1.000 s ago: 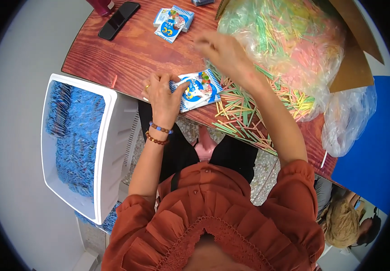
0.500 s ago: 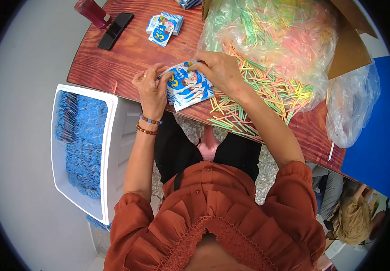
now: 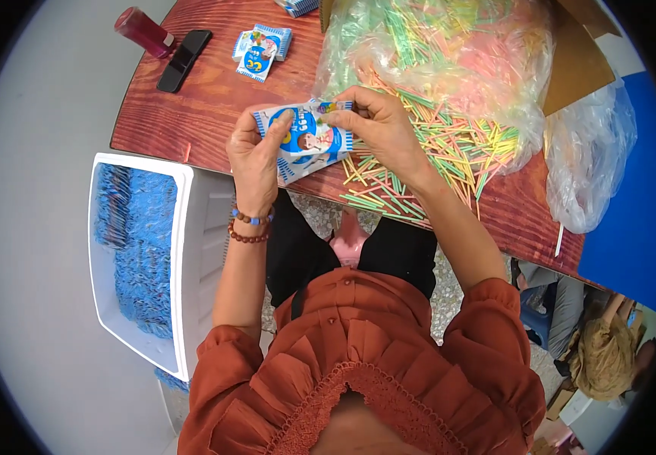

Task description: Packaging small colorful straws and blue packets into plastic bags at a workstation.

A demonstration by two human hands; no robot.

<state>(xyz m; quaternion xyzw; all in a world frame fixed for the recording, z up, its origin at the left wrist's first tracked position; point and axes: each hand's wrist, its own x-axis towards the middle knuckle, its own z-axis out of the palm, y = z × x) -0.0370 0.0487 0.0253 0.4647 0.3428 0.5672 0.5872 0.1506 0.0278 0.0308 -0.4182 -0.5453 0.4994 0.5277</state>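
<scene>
At table's near edge, centre frame: blue-and-white packet [image 3: 303, 140] pinched by left hand [image 3: 256, 155] at nine o'clock side, right hand [image 3: 377, 125] closed on small coloured sticks [image 3: 329, 108] at its top. Best kept level, mouth held open; loose sticks [image 3: 419, 163] heaped toward three o'clock.

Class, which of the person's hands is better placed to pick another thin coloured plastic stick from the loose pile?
Right. The right hand is beside the stick pile; the left hand supports the blue-and-white packet.
</scene>
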